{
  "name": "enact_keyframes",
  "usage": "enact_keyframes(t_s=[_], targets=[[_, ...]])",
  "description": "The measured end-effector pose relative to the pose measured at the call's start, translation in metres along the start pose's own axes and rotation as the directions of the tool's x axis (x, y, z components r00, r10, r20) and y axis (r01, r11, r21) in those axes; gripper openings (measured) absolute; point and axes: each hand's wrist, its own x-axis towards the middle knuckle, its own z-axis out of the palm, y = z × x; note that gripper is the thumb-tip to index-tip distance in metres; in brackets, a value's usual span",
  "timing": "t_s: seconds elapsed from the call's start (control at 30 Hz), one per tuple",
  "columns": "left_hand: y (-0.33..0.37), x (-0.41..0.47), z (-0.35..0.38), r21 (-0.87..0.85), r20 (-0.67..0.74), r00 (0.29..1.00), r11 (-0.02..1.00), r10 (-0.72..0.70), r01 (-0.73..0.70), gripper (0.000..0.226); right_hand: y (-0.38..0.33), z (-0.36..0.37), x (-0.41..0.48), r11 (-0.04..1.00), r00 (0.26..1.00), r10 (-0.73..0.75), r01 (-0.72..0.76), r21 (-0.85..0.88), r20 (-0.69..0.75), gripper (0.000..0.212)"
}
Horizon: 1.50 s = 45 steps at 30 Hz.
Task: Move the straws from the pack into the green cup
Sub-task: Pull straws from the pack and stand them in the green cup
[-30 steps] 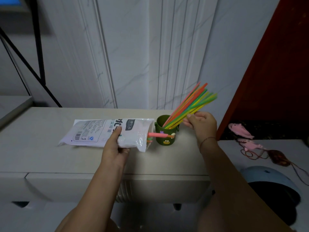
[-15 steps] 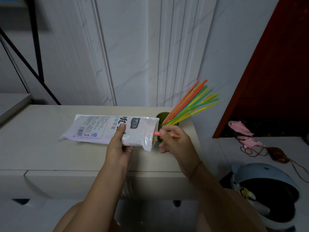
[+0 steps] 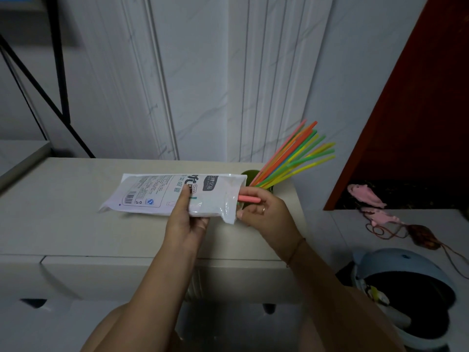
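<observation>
In the head view, your left hand [image 3: 186,224] is gripping the pack [image 3: 162,193], thumb pressing on top and fingers curling underneath, holding it just left of the green cup [image 3: 250,175] with its open mouth facing the cup. Your right hand [image 3: 264,212] is pinching a pink straw [image 3: 250,198] that is sticking out of that mouth, directly in front of the cup. Coloured straws [image 3: 297,156] are leaning rightward out of the cup, which is standing on the surface [image 3: 76,224].
</observation>
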Motion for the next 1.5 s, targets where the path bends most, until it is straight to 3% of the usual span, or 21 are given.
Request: enact_keyframes(t_s=[0.3, 0.6, 0.83, 1.07, 1.23, 1.37, 1.5], targets=[[-0.003, -0.002, 0.002, 0.029, -0.010, 1.000, 1.000, 0.001, -0.001, 0.017, 0.004, 0.000, 0.006, 0.992, 0.985, -0.055, 0.035, -0.124, -0.164, 0.018], [0.013, 0.002, -0.003, -0.019, -0.055, 0.998, 0.999, 0.037, -0.038, 0.020, 0.002, -0.026, 0.004, 0.999, 0.982, 0.022, -0.015, 0.039, -0.189, 0.014], [0.014, 0.004, -0.010, -0.006, -0.109, 0.993, 0.999, 0.047, -0.048, 0.026, -0.002, -0.037, 0.005, 0.929, 0.942, 0.144, -0.023, 0.369, -0.304, 0.013], [0.026, 0.009, -0.022, 0.018, -0.167, 0.985, 0.999, 0.044, -0.041, 0.015, -0.009, -0.071, 0.005, 0.962, 0.834, 0.077, 0.081, 0.260, -0.546, 0.017], [0.026, 0.008, -0.021, 0.022, -0.183, 0.982, 0.999, 0.041, -0.037, 0.016, -0.022, -0.078, 0.008, 0.974, 0.788, -0.003, 0.143, 0.178, -0.615, 0.020], [0.024, 0.007, -0.018, 0.009, -0.174, 0.984, 0.999, 0.039, -0.038, 0.015, -0.024, -0.079, 0.010, 0.976, 0.788, -0.009, 0.140, 0.165, -0.615, 0.019], [0.018, 0.006, -0.013, 0.028, -0.160, 0.987, 0.999, 0.024, -0.020, 0.019, -0.018, -0.069, 0.011, 0.977, 0.837, 0.058, 0.064, 0.203, -0.545, 0.022]])
